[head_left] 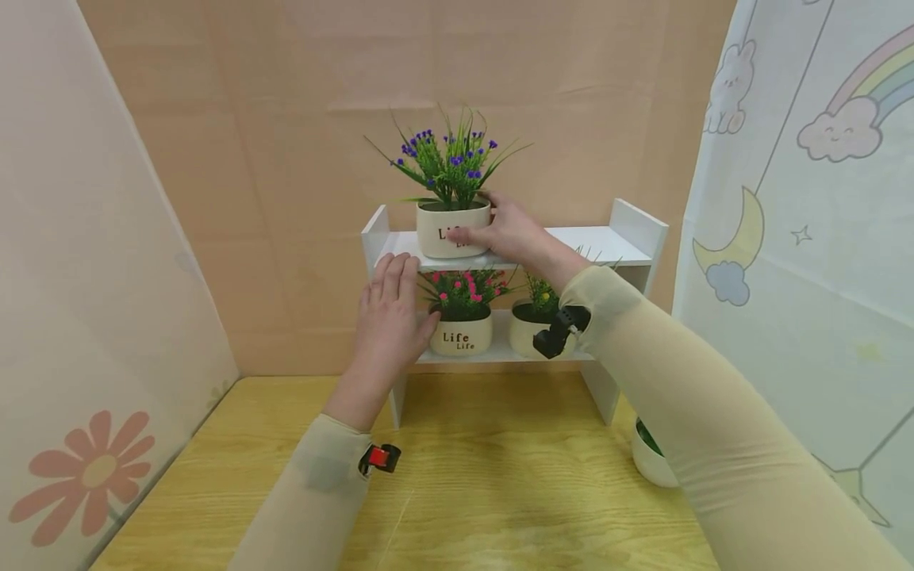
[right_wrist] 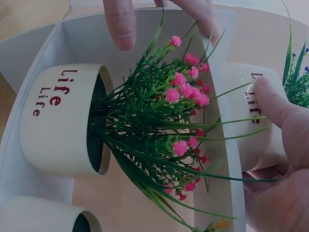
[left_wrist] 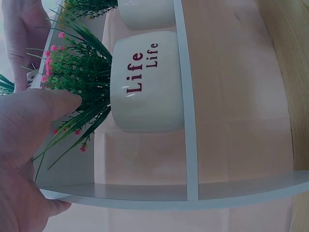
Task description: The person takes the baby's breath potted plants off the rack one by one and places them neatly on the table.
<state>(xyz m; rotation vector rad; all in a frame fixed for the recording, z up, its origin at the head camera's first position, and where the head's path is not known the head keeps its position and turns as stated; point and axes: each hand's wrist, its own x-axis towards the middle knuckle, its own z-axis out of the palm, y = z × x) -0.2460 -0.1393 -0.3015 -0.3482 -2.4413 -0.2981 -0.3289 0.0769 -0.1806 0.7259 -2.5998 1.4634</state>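
Note:
My right hand grips a white oval flowerpot of purple flowers, thumb across its "Life" lettering and fingers round its side and back. This pot sits at the upper board of a white two-tier shelf. My left hand rests at the shelf's left front corner, fingers stretched up to the upper board. Its thumb reaches in front of the pink flowers of a second pot on the lower board. Beside that stands a pot with yellow flowers, partly hidden by my right wrist.
Another white pot with green leaves is on the wooden table at the right, half covered by my right sleeve. Raised side panels bound the upper board. A peach backdrop hangs behind, with printed cloths on both sides.

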